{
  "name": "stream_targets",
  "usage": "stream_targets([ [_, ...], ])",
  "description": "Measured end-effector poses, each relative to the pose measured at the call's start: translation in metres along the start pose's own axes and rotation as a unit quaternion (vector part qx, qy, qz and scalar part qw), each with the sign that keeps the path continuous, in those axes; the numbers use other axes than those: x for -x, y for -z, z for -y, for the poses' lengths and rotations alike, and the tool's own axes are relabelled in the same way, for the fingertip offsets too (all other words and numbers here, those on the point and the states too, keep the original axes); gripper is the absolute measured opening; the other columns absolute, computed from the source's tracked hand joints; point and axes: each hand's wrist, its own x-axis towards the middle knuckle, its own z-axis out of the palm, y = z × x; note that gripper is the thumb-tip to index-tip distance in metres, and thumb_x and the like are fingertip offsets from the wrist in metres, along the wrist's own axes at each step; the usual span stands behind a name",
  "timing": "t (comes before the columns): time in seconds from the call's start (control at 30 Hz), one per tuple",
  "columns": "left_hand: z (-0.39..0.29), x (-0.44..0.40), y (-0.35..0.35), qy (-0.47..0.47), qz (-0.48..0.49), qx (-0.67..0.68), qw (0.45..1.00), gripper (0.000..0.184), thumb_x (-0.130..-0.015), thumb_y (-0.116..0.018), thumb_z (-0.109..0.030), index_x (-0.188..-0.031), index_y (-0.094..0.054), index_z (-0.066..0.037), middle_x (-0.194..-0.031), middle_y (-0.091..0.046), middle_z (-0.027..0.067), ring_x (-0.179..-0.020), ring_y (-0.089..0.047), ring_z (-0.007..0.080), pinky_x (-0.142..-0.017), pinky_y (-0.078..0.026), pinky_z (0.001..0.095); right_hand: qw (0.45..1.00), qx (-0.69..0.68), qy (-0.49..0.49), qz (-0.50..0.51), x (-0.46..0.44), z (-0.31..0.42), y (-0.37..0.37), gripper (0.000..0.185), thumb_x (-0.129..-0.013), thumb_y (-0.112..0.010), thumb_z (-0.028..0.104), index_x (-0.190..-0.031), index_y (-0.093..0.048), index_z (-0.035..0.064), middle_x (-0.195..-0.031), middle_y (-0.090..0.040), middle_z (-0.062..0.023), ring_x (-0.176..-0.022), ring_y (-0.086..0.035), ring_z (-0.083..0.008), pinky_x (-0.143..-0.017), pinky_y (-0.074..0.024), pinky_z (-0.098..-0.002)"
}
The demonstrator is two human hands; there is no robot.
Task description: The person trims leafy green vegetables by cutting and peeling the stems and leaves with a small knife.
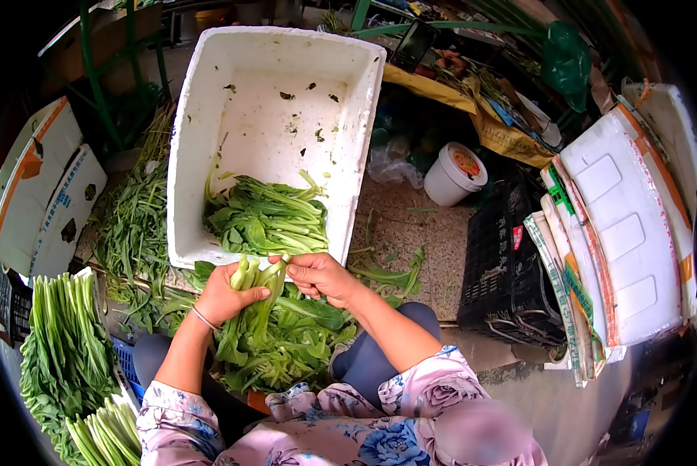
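Just in front of the white foam box [181, 186], my left hand [228, 295] is wrapped round a small bunch of leafy green stalks [251, 314]. The fingers of my right hand [321, 276] are closed at the top of the same bunch, pinching a pale stalk end. Inside the box, at its near end, lies a pile of greens [267, 213] with stalks toward the right, and dark leaf scraps dot the box floor. Loose leaves [294, 349] are heaped below my hands, between my knees.
Stacked greens [61, 342] stand at the left, with more stems [135, 225] on the ground beside the box. To the right are a white bucket [455, 175], a black crate [507, 272] and foam boxes [620, 225]. Yellow sacking [441, 97] lies behind.
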Motion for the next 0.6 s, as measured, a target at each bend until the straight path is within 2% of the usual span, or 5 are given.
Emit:
stream_targets([
  [0.17, -0.003, 0.005, 0.011, 0.007, 0.003, 0.039, 0.999, 0.026, -0.069, -0.074, -0.004, -0.091, -0.061, 0.0, -0.08, -0.063, 0.0011, -0.071, -0.055, 0.0082, -0.068, -0.047, 0.0245, 0.995, 0.026, -0.091, -0.029, 0.0, -0.009, 0.012, 0.038, -0.09, -0.055, 0.026, -0.122, -0.052, 0.0056, -0.062, -0.043, 0.0076, -0.046, -0.033, -0.0019, -0.041, -0.0284, -0.0178],
  [0.27, -0.001, 0.006, 0.013, 0.015, 0.001, 0.066, 0.998, 0.03, -0.069, -0.074, -0.003, -0.096, -0.062, 0.0, -0.084, -0.064, 0.0017, -0.073, -0.056, 0.008, -0.07, -0.047, 0.0241, 0.954, 0.27, -0.08, -0.098, 0.003, -0.006, -0.002, 0.053, -0.085, -0.062, 0.027, -0.13, -0.044, 0.0068, -0.085, -0.055, -0.0002, -0.058, -0.044, -0.0037, -0.052, -0.0397, -0.0199],
  [0.37, 0.002, 0.007, 0.011, 0.015, 0.01, 0.045, 0.999, 0.026, -0.07, -0.073, -0.004, -0.093, -0.062, 0.001, -0.079, -0.062, 0.0008, -0.069, -0.055, 0.0089, -0.065, -0.046, 0.0243, 0.982, 0.167, -0.002, -0.092, 0.005, -0.001, -0.007, 0.055, -0.084, -0.064, 0.027, -0.131, -0.043, 0.0082, -0.084, -0.055, 0.0009, -0.065, -0.048, -0.0051, -0.06, -0.0421, -0.0208],
  [0.53, 0.014, 0.003, 0.009, 0.033, 0.028, 0.023, 0.999, 0.031, -0.069, -0.074, -0.005, -0.096, -0.061, 0.0, -0.082, -0.063, 0.0014, -0.071, -0.056, 0.0088, -0.068, -0.047, 0.0248, 0.944, 0.274, 0.141, -0.116, -0.008, -0.021, -0.004, 0.026, -0.082, -0.066, 0.023, -0.096, -0.063, 0.0018, -0.073, -0.057, 0.0012, -0.059, -0.046, -0.0071, -0.055, -0.0404, -0.0256],
  [0.6, 0.013, 0.002, 0.012, 0.04, 0.027, 0.007, 0.999, 0.031, -0.068, -0.075, -0.006, -0.095, -0.061, 0.001, -0.082, -0.063, 0.0018, -0.072, -0.056, 0.0091, -0.068, -0.047, 0.025, 0.931, 0.324, 0.089, -0.139, -0.01, -0.016, 0.004, 0.027, -0.081, -0.067, 0.023, -0.096, -0.063, 0.0008, -0.07, -0.057, 0.0013, -0.059, -0.046, -0.0072, -0.054, -0.04, -0.0254],
])
